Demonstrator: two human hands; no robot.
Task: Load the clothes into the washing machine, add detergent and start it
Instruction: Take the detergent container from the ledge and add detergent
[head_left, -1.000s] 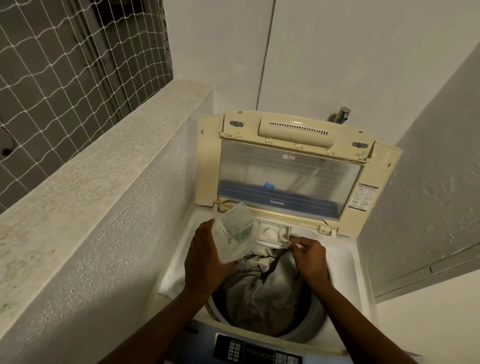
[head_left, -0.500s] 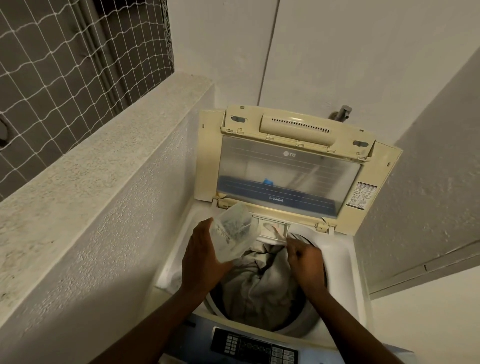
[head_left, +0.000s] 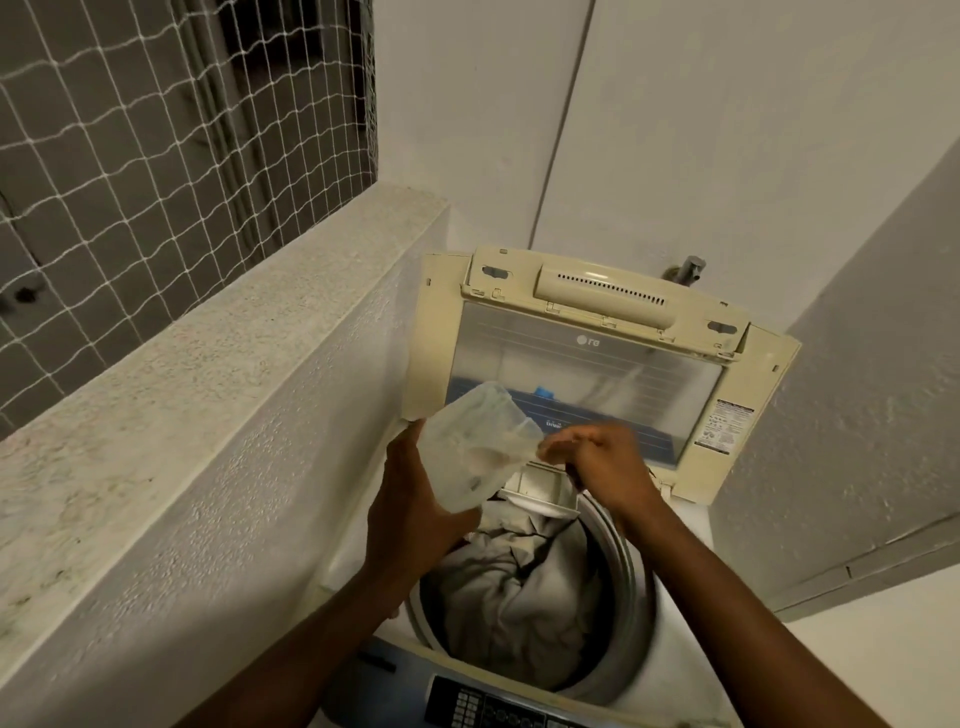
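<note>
A top-loading washing machine (head_left: 349, 564) stands below me with its cream lid (head_left: 587, 358) raised against the back wall. Grey clothes (head_left: 519, 587) fill the drum. At the drum's back edge the small detergent drawer (head_left: 540, 491) is pulled out. My left hand (head_left: 410, 514) grips a translucent plastic container (head_left: 472, 447), tilted with its mouth up and to the right, above the drawer. My right hand (head_left: 602, 462) hovers at the container's mouth with its fingertips pinched together; blur hides whether they hold anything.
The dark control panel (head_left: 493, 709) runs along the machine's front edge. A rough concrete ledge (head_left: 208, 353) with a netted opening (head_left: 130, 156) rises close on the left. A wall (head_left: 857, 415) closes in on the right, and a tap (head_left: 688, 267) sticks out behind the lid.
My right hand has lifted from the detergent drawer up to the container's mouth. My left hand raised the container slightly. The camera has tilted, so the machine sits lower in view.
</note>
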